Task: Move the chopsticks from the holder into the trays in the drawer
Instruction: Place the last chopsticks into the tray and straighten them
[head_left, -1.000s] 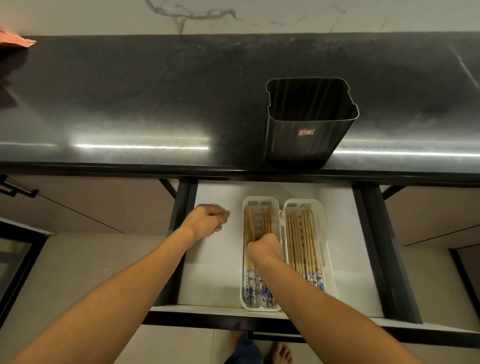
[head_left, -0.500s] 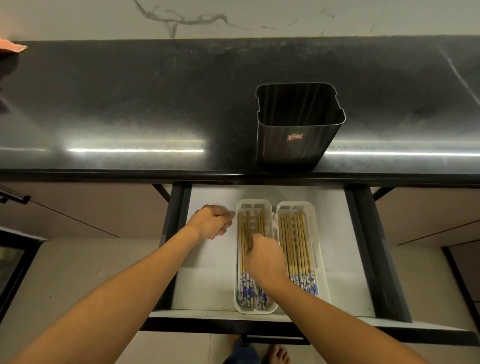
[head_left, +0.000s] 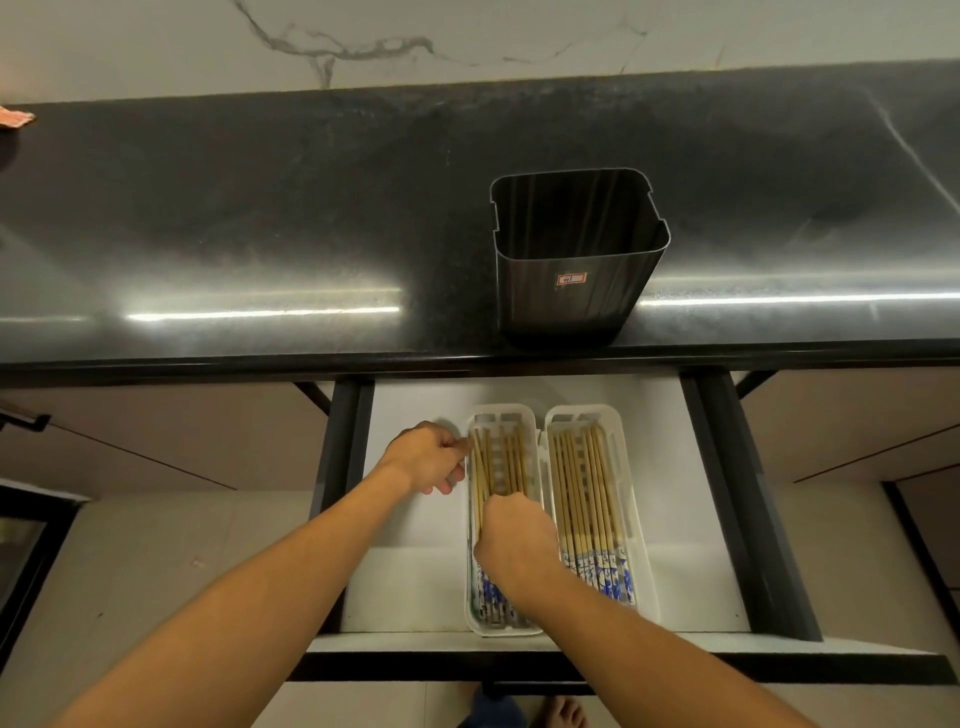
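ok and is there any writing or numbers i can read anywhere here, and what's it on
Red-and-white label on the front of the black holder: it carries print, but it is too blurred to read.
Blue-and-white markings on the near ends of the chopsticks: too small to tell whether they are pattern or characters.
Nothing else shows any text.

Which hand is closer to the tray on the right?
The right hand. It grips chopsticks in the left tray, right beside the right tray. The left hand is at the left tray's outer edge, a whole tray farther away.
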